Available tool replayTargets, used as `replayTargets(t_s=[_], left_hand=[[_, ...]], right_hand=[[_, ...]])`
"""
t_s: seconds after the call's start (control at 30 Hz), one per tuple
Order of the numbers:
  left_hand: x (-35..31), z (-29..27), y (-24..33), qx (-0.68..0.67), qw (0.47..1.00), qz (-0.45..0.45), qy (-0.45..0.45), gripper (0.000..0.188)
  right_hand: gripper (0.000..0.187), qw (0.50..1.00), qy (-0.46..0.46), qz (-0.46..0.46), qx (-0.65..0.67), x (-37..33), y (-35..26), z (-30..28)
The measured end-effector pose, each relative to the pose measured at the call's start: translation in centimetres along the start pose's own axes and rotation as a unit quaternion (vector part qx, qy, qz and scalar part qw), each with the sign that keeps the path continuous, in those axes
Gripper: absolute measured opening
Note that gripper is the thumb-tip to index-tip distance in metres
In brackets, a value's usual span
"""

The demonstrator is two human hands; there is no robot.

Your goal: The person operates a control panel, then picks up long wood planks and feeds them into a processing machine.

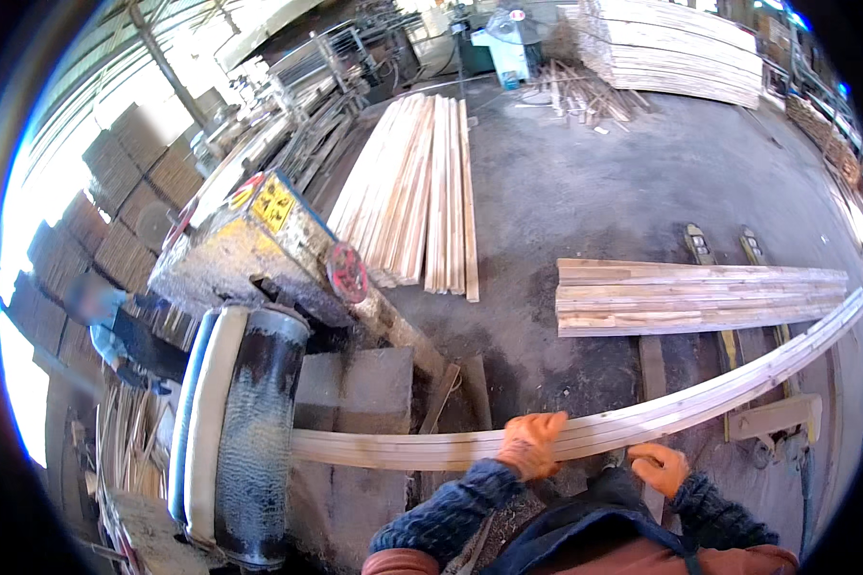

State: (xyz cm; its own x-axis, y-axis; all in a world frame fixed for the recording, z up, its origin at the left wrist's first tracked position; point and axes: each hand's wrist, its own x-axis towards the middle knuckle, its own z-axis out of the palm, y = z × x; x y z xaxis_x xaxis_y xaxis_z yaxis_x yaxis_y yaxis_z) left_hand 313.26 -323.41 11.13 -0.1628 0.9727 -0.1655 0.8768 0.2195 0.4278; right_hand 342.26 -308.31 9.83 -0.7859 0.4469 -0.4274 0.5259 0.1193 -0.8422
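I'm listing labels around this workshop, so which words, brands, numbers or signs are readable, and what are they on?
Nothing here can be quoted as readable text.
Yellow label with dark marks, on the grimy machine housing: too small and blurred to read.
Round red-and-white mark, by the pale blue machine at the back: too small to read.
Long wooden strips under the left hand: no lettering visible.

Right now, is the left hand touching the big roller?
No, the left hand lies across the long boards, well to the right of the big roller.
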Motion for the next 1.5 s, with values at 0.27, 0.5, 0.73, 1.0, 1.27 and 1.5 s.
replayTargets(t_s=[0.27, 0.5, 0.73, 1.0, 1.27, 1.5], left_hand=[[-8.7, -2.0, -7.3, 0.052, 0.997, -0.045, -0.019, 0.086], [-10.9, -4.7, -5.6, 0.127, 0.990, -0.065, 0.004, 0.085], [-1.3, 0.6, 1.8, 0.071, 0.997, -0.008, -0.001, 0.087], [-9.5, -0.9, -7.2, 0.166, 0.985, 0.001, 0.037, 0.088], [-5.9, -2.6, -4.1, 0.109, 0.991, -0.005, -0.077, 0.091], [2.7, 3.9, 3.4, -0.006, 0.999, 0.047, -0.022, 0.092]], right_hand=[[0.105, 0.756, 0.053, -0.316, -0.571, 3.4, 0.9, -10.7], [0.110, 0.791, -0.084, -0.211, -0.569, 7.2, -3.1, -1.9], [0.111, 0.827, 0.014, -0.340, -0.448, 9.9, -3.7, 5.2], [0.124, 0.787, 0.079, -0.327, -0.517, 6.6, 4.7, -5.6], [0.109, 0.794, 0.011, -0.198, -0.575, 5.6, 1.9, -5.8], [0.111, 0.804, 0.099, -0.340, -0.478, 9.1, 1.3, 1.9]])
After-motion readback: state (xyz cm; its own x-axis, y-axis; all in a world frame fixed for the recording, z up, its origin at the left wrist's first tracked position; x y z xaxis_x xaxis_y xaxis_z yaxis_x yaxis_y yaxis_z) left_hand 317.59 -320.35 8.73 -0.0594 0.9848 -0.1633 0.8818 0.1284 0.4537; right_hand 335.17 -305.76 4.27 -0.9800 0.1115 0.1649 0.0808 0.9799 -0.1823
